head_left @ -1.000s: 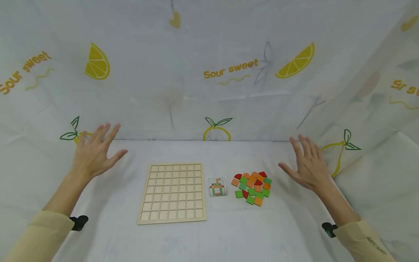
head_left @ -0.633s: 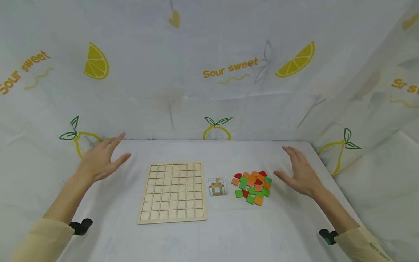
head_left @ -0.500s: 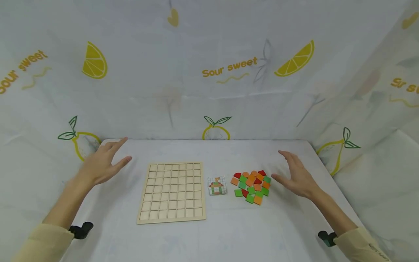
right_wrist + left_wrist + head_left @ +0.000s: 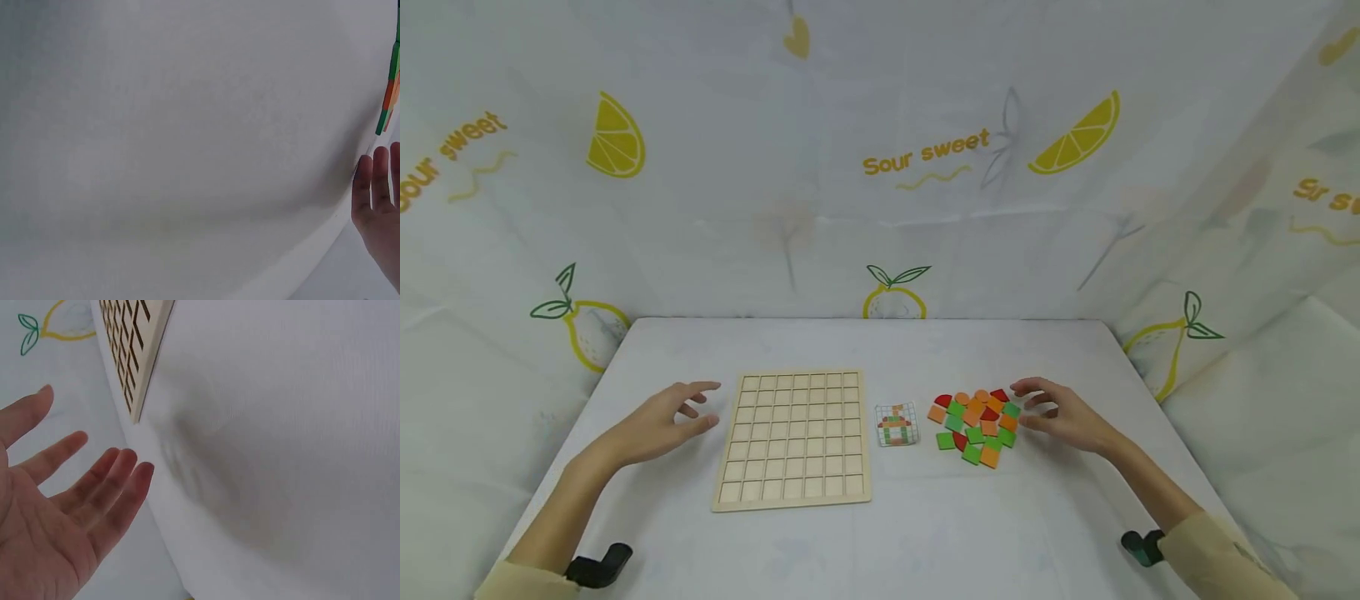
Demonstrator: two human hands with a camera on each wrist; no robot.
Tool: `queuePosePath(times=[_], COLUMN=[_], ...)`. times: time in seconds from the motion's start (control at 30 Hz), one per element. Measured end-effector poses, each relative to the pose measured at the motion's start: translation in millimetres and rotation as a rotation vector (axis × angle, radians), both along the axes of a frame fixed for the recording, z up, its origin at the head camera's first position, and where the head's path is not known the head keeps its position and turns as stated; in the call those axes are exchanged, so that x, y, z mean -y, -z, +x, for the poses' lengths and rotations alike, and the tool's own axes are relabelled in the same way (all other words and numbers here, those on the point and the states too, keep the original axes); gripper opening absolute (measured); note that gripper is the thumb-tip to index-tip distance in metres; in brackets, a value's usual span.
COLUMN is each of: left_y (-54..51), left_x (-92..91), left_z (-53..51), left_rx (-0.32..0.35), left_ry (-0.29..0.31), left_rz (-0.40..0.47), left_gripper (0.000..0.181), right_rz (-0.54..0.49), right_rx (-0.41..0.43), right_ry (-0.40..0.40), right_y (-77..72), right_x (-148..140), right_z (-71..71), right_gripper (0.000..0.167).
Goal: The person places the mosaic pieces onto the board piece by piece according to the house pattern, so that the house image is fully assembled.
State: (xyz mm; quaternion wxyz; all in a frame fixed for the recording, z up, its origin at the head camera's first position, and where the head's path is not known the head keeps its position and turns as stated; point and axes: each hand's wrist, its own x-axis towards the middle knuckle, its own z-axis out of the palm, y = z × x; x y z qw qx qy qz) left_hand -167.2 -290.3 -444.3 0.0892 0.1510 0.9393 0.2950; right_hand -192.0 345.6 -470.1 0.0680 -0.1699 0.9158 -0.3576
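Note:
In the head view a pale wooden grid board (image 4: 793,440) lies on the white table, left of the middle. My left hand (image 4: 658,423) hovers just left of it, fingers loosely bent and holding nothing; the left wrist view shows the same relaxed hand (image 4: 69,519) near the board's corner (image 4: 147,369). To the right of the board is a small card (image 4: 897,424) printed with a coloured block picture. Beyond that sits a loose cluster of red, orange and green flat tiles (image 4: 975,425). My right hand (image 4: 1063,417) is at the cluster's right edge, fingers slightly bent, nothing gripped.
A white cloth covers the table (image 4: 925,533). Behind and at the sides hangs a white curtain (image 4: 880,100) printed with lemons and lettering. A black strap piece (image 4: 601,567) sits at the left wrist, and a similar one (image 4: 1142,547) at the right.
Both hands have come down and inward from their raised, spread pose. The left neared the board, the right neared the tiles. Board, card and tiles stay in place.

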Motion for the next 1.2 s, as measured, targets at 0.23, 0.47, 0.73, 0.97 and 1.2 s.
queuePosePath(times=[0.23,0.47,0.73,0.97,1.2], left_y=[17.2,31.8,41.8,40.8,42.8], left_x=[-12.4,-17.9,-17.7,-21.2,-21.2], left_z=[19.0,32.6,42.2,45.8,47.6], left_rx=[0.152,0.178,0.165,0.211,0.266], left_ry=[0.054,0.015,-0.038,-0.075,-0.077], left_rz=[0.092,0.231,0.283,0.329,0.394], left_gripper=[0.061,0.064,0.064,0.070,0.074], right_rz=[-0.033,0.005,0.016,0.025,0.026], right_rx=[0.067,0.090,0.117,0.111,0.114], right_ry=[-0.016,-0.025,-0.049,-0.059,-0.053], right_y=[10.2,19.7,19.6,19.5,20.7], right_x=[-9.6,-15.4,-17.6,-16.9,-16.9], right_z=[-13.5,-27.3,-34.6,-36.7,-36.8], right_gripper=[0.032,0.031,0.031,0.035,0.037])
